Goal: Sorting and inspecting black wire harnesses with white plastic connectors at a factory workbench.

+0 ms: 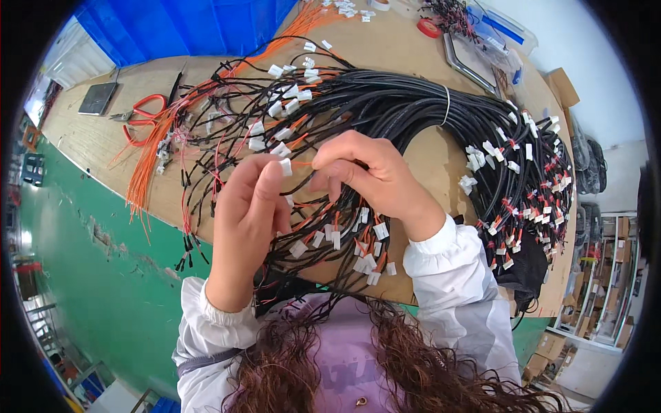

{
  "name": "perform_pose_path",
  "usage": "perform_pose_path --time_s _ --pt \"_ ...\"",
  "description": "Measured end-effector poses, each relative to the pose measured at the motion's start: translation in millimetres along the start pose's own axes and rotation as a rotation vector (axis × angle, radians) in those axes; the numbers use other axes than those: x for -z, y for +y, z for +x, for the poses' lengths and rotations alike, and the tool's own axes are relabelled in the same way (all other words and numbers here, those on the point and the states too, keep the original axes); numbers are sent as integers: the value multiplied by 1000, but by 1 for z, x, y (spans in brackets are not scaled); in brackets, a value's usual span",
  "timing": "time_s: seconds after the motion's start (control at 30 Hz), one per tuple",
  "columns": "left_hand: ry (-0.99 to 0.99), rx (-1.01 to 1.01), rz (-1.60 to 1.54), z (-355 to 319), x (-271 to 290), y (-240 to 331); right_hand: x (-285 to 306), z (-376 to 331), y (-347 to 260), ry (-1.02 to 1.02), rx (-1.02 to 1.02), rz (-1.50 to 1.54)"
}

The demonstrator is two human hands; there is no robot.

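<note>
Over the cable bundle, my left hand (246, 206) pinches a small white connector (286, 166) between thumb and fingers. A short orange wire (301, 164) runs from that connector to my right hand (375, 172), whose thumb and forefinger are closed on it. Whether the wire is seated inside the connector is too small to tell. Beneath both hands lies a thick bundle of black cables (406, 103), curved in an arc and bound by a pale tie (446, 107). Many of its ends carry white connectors (372, 261) like the held one.
Red-handled cutters (146, 110) lie on the wooden table (76, 138) at the left, beside loose orange wires (144, 172) and a dark flat square (98, 98). A blue bin (186, 27) stands at the back. Red tape (429, 27) and a metal frame (468, 65) lie far right.
</note>
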State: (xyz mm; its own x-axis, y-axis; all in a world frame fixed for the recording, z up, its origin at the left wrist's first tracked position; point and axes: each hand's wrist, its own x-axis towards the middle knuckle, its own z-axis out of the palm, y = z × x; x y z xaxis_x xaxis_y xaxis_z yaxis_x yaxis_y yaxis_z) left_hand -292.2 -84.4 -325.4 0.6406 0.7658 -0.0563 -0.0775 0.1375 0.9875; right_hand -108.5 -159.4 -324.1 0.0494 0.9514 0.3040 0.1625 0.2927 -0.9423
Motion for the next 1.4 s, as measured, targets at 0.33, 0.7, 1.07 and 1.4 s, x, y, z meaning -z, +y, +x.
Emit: perform_pose_path --time_s 0.33,0.7,1.07,1.4 --pt "-22 178 -266 2 7 -6 9 1 0 -135 11 13" --pt "-17 101 -166 0 -3 -10 28 5 -7 -392 47 -191" --pt "-223 277 -551 16 3 -10 27 4 -8 -414 50 -199" --pt "105 -402 653 -21 13 -5 4 9 -2 40 -261 -88"
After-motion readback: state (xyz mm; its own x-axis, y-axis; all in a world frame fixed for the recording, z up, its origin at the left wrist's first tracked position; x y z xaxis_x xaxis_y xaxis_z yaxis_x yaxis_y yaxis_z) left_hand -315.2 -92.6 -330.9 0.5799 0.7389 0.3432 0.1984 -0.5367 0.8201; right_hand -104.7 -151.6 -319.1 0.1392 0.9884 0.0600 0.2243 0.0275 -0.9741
